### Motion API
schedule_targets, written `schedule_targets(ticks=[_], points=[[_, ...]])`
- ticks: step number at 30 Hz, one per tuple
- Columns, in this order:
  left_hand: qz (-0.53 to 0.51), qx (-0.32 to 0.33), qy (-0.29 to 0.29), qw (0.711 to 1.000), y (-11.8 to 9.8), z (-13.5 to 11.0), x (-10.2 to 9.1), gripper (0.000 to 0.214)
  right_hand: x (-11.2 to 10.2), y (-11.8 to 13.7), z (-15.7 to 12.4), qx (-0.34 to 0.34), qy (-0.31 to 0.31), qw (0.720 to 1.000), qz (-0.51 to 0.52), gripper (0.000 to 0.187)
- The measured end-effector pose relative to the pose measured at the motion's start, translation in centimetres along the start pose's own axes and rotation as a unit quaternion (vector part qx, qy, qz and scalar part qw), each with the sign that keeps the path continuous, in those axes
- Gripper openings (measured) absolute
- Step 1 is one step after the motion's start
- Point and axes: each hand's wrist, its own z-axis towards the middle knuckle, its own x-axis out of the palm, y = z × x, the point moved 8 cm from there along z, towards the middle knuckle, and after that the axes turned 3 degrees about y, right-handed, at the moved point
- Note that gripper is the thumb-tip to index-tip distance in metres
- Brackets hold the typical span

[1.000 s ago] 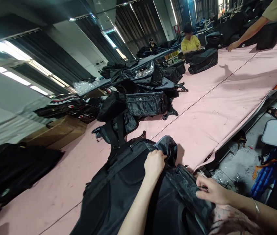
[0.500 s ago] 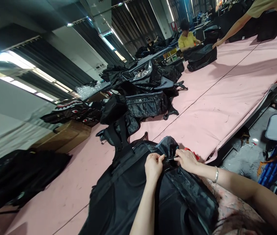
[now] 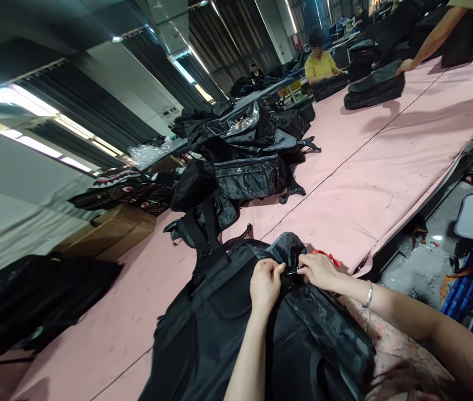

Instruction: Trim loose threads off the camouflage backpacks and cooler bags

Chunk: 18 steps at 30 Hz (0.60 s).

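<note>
As the bag lies by the table's edge | our left hand pinches it, seemingly steadying | our right hand pinches something shiny

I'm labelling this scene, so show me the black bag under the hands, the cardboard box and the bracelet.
Black bag (image 3: 215, 323): head view, on its broad dark panel.
Cardboard box (image 3: 113, 235): head view, on its brown side.
Bracelet (image 3: 369, 294): head view, on its silver band.

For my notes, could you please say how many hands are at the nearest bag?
2: the left hand and, to its right, the right hand, both at the black bag.
</note>
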Motion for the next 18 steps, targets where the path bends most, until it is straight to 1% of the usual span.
schedule_targets(ticks=[2,4,6,7,8,10,12,15,18], points=[[-0.035,0.032,0.012,0.999,-0.5,-0.3,-0.2,0.032,-0.3,-0.5,0.1,0.019,-0.012,0.999,0.040,0.003],[-0.060,0.038,0.002,0.997,-0.1,-0.3,-0.8,0.048,-0.6,-1.1,0.4,0.054,-0.038,0.991,0.120,0.004],[-0.056,0.008,-0.032,0.998,1.3,0.5,-1.7,0.056,-0.8,-1.4,1.1,0.091,-0.061,0.974,0.197,0.008],[-0.043,-0.014,-0.048,0.998,2.2,1.2,-2.1,0.054,-0.7,-1.2,1.7,0.104,-0.064,0.969,0.215,0.010],[-0.025,-0.036,-0.059,0.997,3.1,2.1,-2.5,0.047,-0.5,-1.0,2.5,0.115,-0.063,0.966,0.222,0.012],[0.020,-0.073,-0.051,0.996,4.6,4.2,-2.8,0.034,-0.1,-0.1,4.3,0.133,-0.059,0.966,0.213,0.015],[0.068,-0.092,-0.011,0.993,5.4,6.3,-2.6,0.030,0.3,0.8,6.1,0.146,-0.061,0.969,0.190,0.016],[0.145,-0.097,0.048,0.984,5.4,8.4,-1.8,0.024,0.8,1.5,8.2,0.167,-0.061,0.974,0.140,0.017],[0.212,-0.089,0.072,0.971,4.7,8.9,-1.0,0.019,1.2,1.4,8.8,0.185,-0.054,0.978,0.079,0.022]])
